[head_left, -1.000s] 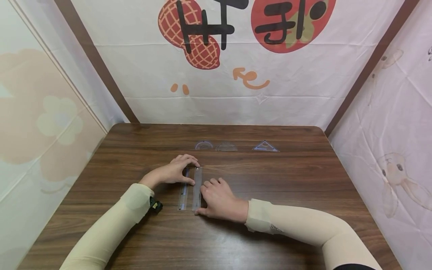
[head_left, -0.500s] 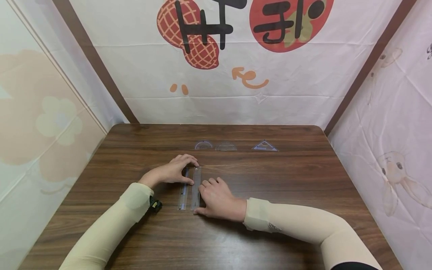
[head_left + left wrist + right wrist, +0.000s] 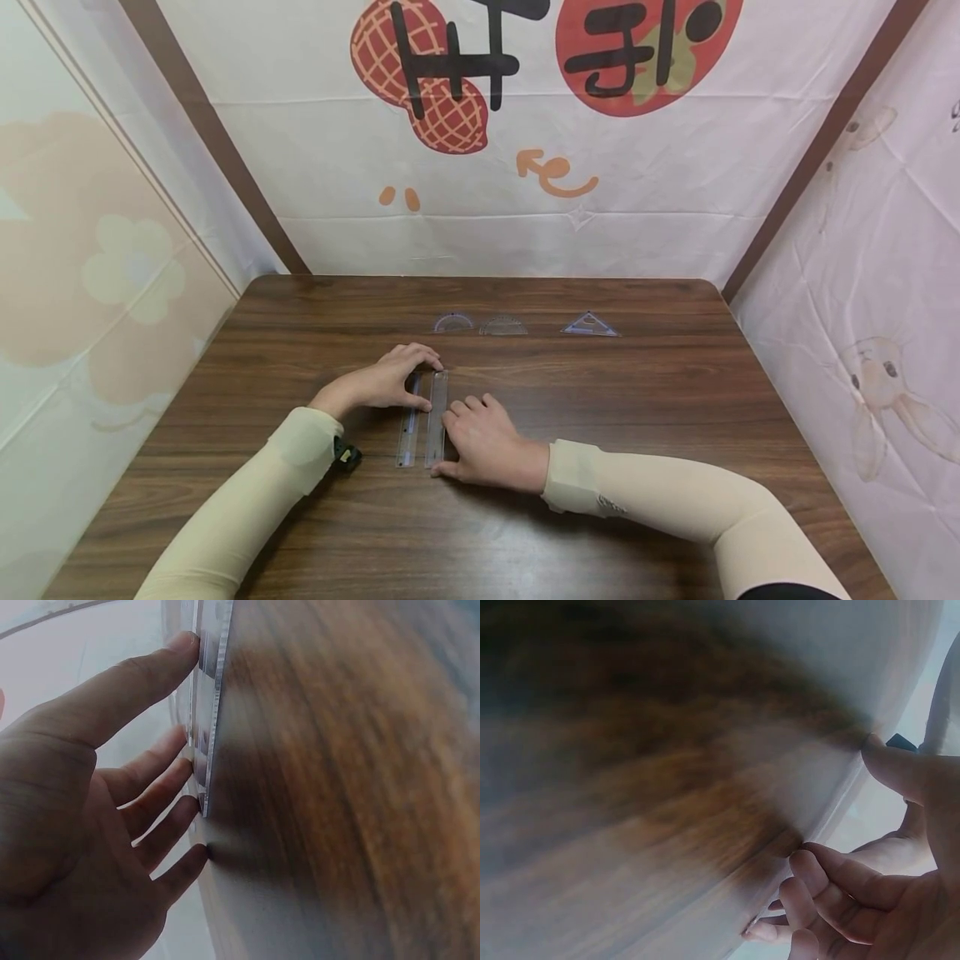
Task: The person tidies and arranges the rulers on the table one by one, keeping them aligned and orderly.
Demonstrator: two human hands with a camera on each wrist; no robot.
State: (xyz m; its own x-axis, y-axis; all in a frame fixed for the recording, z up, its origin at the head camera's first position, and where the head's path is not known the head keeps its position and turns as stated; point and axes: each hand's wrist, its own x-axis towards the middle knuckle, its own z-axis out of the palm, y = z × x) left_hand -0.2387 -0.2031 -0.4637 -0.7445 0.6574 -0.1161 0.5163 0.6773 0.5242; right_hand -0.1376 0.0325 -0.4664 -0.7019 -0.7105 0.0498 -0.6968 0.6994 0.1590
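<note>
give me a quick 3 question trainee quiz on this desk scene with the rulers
1. True or false: the two clear plastic straight rulers lie side by side between the left hand and the right hand.
2. How many clear plastic drawing tools lie along the far side of the dark wooden table?
3. Which far tool lies furthest right: A the small blue-tinted protractor, B the clear protractor, C the blue-tinted set square?

Key: 1 true; 2 three; 3 C.
</note>
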